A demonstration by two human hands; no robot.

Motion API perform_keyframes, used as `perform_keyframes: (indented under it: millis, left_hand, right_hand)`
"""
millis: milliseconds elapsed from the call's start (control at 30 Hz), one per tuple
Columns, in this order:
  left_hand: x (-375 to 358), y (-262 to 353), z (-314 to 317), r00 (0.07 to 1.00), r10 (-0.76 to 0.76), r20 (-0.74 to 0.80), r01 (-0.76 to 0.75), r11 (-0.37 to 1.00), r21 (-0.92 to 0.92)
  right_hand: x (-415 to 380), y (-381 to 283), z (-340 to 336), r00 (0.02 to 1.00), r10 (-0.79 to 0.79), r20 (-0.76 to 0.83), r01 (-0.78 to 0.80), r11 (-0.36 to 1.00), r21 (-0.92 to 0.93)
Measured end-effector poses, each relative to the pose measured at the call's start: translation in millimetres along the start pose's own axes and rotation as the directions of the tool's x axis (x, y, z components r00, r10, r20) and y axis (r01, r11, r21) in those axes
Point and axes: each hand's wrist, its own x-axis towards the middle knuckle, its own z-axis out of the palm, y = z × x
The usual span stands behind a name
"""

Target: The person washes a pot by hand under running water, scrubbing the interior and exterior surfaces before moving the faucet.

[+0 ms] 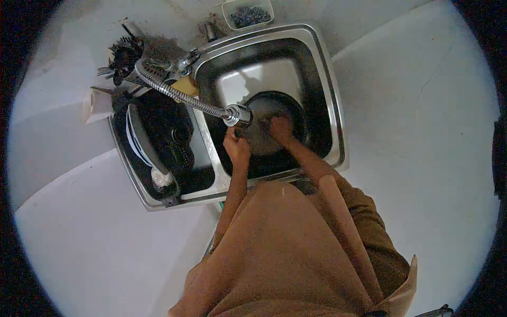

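A round dark pan (299, 110) lies in the right basin of the steel sink (330, 79), with cloudy water or suds over its inside. At the pan's left edge my left hand (237, 148) is closed on it, just below the tap head (240, 115). My right hand (280, 130) is inside the pan, fingers curled down against its bottom. Something dark shows by those fingertips, too blurred to name. The flexible metal spout (179, 95) arches over from the left and ends above the pan's left side.
Left of the basin, a dark drying rack (153, 113) holds plates (136, 138) on edge. Behind it stands a cutlery holder (156, 50) with forks and spoons (124, 58). A yellow sponge (186, 86) lies near the tap. A tub of metal scourers (248, 16) sits behind the sink.
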Motion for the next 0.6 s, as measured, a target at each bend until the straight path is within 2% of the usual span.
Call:
perform_keyframes:
  millis: [33,67,100,133,167,200,233,267,300,367,400,467,500,567,600]
  left_hand:
    - [0,0,0,1.0,0.021,-0.007,-0.021,1.0,0.023]
    - [0,0,0,0.999,0.043,-0.014,-0.042,0.998,0.045]
    - [1,-1,1,0.999,0.044,-0.015,-0.043,0.998,0.045]
    - [1,-4,3,0.997,0.067,-0.027,-0.067,0.997,0.026]
    - [2,-6,5,0.995,0.091,-0.04,-0.091,0.996,0.006]
    - [3,-9,7,0.995,0.093,-0.04,-0.093,0.996,0.005]
    - [4,-12,8,0.996,0.085,-0.039,-0.084,0.996,0.03]
    - [4,-15,8,0.996,0.076,-0.039,-0.074,0.996,0.056]
    - [2,-8,7,0.996,0.076,-0.04,-0.074,0.996,0.056]
    - [-2,11,3,0.997,-0.083,0.003,0.083,0.996,-0.031]
    - [-2,0,5,0.997,-0.081,0.004,0.081,0.996,-0.031]
    - [-1,-30,9,1.0,0.012,-0.003,-0.012,0.998,-0.057]
    - [-1,-29,9,1.0,0.013,-0.003,-0.013,0.998,-0.057]
    - [-3,-20,8,0.98,0.181,-0.078,-0.173,0.98,0.098]
    - [-4,-11,6,0.981,0.179,-0.079,-0.171,0.98,0.097]
  right_hand:
    - [19,16,23,0.976,-0.157,-0.151,0.141,0.984,-0.113]
    - [30,26,36,0.905,-0.322,-0.278,0.258,0.935,-0.244]
    - [20,17,27,0.904,-0.322,-0.28,0.258,0.935,-0.244]
    - [-1,0,9,0.878,-0.295,-0.378,0.328,0.944,0.025]
    - [-19,-11,-1,0.852,-0.24,-0.465,0.399,0.872,0.282]
    - [-27,-10,6,0.851,-0.239,-0.467,0.399,0.873,0.281]
    - [-31,-6,20,0.935,-0.25,-0.251,0.27,0.962,0.048]
    - [-33,-3,34,0.982,-0.186,-0.031,0.175,0.961,-0.215]
    - [-29,1,51,0.982,-0.187,-0.031,0.176,0.961,-0.216]
    - [-19,8,77,0.845,-0.482,-0.23,0.333,0.812,-0.48]
    - [-19,10,76,0.845,-0.482,-0.231,0.331,0.812,-0.48]
    - [-18,16,64,0.9,-0.394,-0.187,0.326,0.893,-0.311]
    - [-17,17,56,0.922,-0.354,-0.156,0.316,0.922,-0.223]
    - [-15,17,41,0.956,-0.283,-0.08,0.28,0.959,-0.044]
    - [-13,13,34,0.956,-0.283,-0.078,0.28,0.959,-0.045]
